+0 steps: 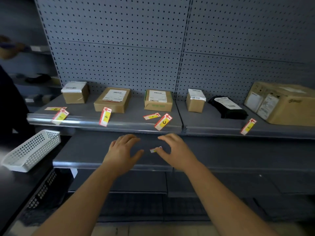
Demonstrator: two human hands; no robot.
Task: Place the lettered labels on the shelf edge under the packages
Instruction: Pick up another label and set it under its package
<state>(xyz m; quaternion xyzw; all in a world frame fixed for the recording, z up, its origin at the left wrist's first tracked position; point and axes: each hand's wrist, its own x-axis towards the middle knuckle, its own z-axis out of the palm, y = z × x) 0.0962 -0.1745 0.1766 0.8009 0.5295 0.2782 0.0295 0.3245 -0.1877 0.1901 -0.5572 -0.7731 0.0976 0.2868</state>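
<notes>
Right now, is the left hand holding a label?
No, the left hand holds nothing, fingers spread; the right hand pinches the label.

A shop or stockroom: grey pegboard-backed shelving holding labelled parcels and price-style tags

Your right hand covers most of the small label at its thumb, so the letter is hidden, and you cannot tell whether the thumb pinches it or only touches it. Left of centre, the leftmost label is blurred and its letter is unreadable. The print on the shipping slips is too small to read. The big carton runs off the right edge of the frame. At upper left, a person is only a blur
</notes>
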